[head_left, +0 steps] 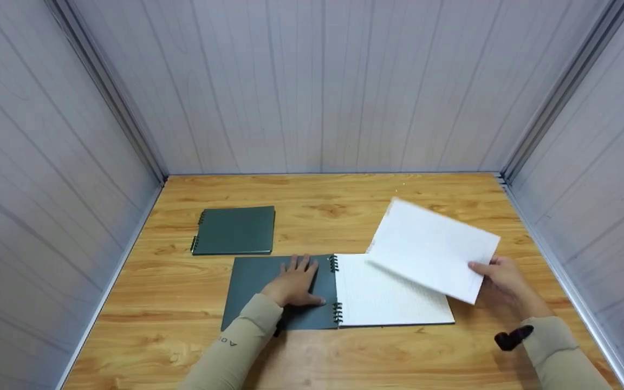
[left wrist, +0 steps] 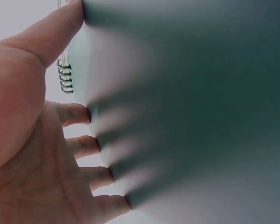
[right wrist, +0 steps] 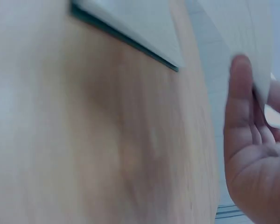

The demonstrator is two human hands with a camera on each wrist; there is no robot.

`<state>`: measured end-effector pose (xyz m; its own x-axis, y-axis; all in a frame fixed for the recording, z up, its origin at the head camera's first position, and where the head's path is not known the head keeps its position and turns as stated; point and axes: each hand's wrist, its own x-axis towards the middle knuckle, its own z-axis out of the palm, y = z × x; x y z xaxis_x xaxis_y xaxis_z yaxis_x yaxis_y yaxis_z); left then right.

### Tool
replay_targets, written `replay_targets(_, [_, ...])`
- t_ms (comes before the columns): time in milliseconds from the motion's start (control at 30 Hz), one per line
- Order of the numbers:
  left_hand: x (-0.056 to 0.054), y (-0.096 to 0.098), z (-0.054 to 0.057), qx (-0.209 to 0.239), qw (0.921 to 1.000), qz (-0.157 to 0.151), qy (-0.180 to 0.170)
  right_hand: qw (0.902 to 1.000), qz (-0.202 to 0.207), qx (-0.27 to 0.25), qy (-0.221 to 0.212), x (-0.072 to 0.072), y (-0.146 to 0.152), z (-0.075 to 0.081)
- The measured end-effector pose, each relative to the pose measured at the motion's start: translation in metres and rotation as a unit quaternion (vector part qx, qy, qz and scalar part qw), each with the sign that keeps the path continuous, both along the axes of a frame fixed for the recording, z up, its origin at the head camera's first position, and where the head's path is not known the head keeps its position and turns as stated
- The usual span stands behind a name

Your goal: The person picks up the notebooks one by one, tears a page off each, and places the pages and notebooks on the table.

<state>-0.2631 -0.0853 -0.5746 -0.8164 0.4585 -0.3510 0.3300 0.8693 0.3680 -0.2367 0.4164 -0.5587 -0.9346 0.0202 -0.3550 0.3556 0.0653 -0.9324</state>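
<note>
A spiral sketchbook lies open on the table, its dark green cover (head_left: 252,281) folded out left and its white pages (head_left: 388,300) to the right of the black rings (head_left: 337,311). Pressing on the inside of the cover, my left hand (head_left: 294,286) has its fingers spread; the left wrist view shows the fingertips (left wrist: 105,175) touching the green surface. My right hand (head_left: 507,276) pinches a loose white sheet of paper (head_left: 431,249) by its right edge, thumb on top. The sheet is held tilted above the pages and overlaps their upper right part. Its left edge looks ragged.
A second, closed dark green spiral notebook (head_left: 236,230) lies behind and to the left of the open one. The wooden table (head_left: 317,189) is enclosed by pale panel walls (head_left: 323,86) at the back and both sides. Small white specks dot the table's back right.
</note>
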Motion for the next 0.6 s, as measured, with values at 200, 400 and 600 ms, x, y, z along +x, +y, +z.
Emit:
replay_targets(200, [0.000,-0.001,0.000,0.004,1.0000,-0.002,0.004,0.9838,-0.142,-0.106,-0.027,-0.018,0.004,0.017])
replay_targets(400, [0.001,0.000,0.002,0.010,0.9999,-0.009,0.006,0.9567,-0.262,-0.115,-0.052,-0.038,0.008,0.023])
replay_targets(600, [-0.001,0.001,-0.001,0.001,1.0000,-0.003,0.002,0.9382,-0.330,-0.081,-0.066,-0.060,0.014,0.008])
